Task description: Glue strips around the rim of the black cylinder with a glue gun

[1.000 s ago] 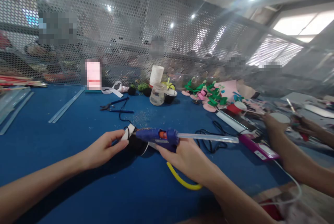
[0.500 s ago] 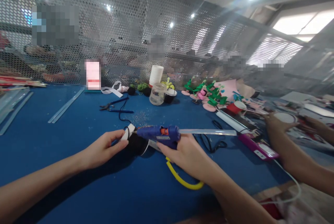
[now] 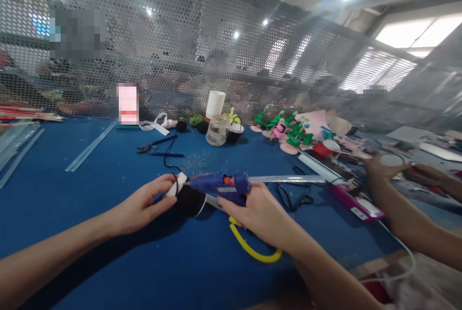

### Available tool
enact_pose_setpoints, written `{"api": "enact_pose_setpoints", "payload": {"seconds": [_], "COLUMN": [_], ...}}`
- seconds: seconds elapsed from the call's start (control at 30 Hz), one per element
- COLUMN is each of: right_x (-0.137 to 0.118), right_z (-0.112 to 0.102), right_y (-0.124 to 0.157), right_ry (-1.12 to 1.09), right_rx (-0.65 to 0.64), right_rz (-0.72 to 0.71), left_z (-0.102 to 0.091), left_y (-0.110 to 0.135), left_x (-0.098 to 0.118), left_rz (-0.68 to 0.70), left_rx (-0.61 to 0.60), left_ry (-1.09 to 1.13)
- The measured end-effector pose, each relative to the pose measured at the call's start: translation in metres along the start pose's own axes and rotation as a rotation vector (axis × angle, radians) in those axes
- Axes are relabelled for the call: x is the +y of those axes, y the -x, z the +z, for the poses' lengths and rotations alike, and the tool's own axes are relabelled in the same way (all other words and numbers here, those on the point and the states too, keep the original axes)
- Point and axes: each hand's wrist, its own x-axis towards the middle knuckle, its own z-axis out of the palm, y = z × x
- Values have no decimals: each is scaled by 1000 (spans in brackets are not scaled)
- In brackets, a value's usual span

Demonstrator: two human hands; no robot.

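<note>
My right hand (image 3: 262, 213) grips a blue glue gun (image 3: 222, 185) with a clear glue stick (image 3: 285, 179) sticking out of its back toward the right. The gun's tip points left at a small black cup (image 3: 189, 200) with a white rim, lying on its side on the blue table (image 3: 108, 194). My left hand (image 3: 142, 206) pinches the cup's white piece at the left end. A yellow cord (image 3: 252, 250) curves on the table below my right hand.
Pliers (image 3: 155, 147), a clear jar (image 3: 215, 132), stacked white cups (image 3: 215, 104) and green and pink craft pieces (image 3: 288, 133) lie farther back by a perforated metal screen (image 3: 180, 50). Another person's hands (image 3: 390, 168) work at the right near a purple tool (image 3: 355, 204). Clear strips (image 3: 90, 147) lie at left.
The glue gun has risen slightly and levelled out, its tip staying at the cup. The other person's hands at the right have shifted. My left hand has barely moved.
</note>
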Motion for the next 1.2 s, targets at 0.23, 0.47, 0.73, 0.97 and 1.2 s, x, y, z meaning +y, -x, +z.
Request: {"api": "enact_pose_setpoints", "payload": {"seconds": [0.23,0.47,0.73,0.97,1.2], "right_x": [2,1,5,5,6], "right_z": [-1,-4,-6,-6,-6], "right_y": [-2,-1,-7,-6,-7], "right_ry": [-52,-132,-145,-146,-150], "right_rx": [-24,-105,-93,-136,-137], "right_rz": [76,133,249,204,241], "left_z": [-1,-3,-5,-5,-4], "left_y": [1,2,1,2,2], "left_x": [-6,-5,-5,-7,-10], "left_rz": [34,54,52,86,105], "left_rx": [0,-16,-65,-55,-50], "left_ry": [8,23,12,-16,4]}}
